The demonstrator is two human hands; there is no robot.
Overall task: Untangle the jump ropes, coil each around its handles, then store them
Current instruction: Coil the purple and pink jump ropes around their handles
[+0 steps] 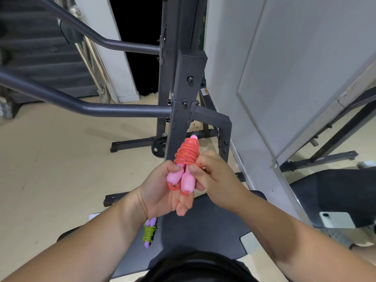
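A red jump rope (186,152) is coiled around its two pink handles (186,182), held upright in front of me above a dark bench pad (205,222). My left hand (162,188) grips the handles from the left, thumb on top. My right hand (213,176) pinches the red cord at the lower end of the coil, thumb against the right handle. A second rope (150,233), green cord wound around purple handles, lies on the left part of the bench pad under my left wrist.
A dark steel gym rack (183,94) with horizontal bars (97,107) stands right behind the rope. A white panel (295,78) leans on the right. A white phone (336,219) lies on another black pad at the right. Beige floor (50,169) spreads to the left.
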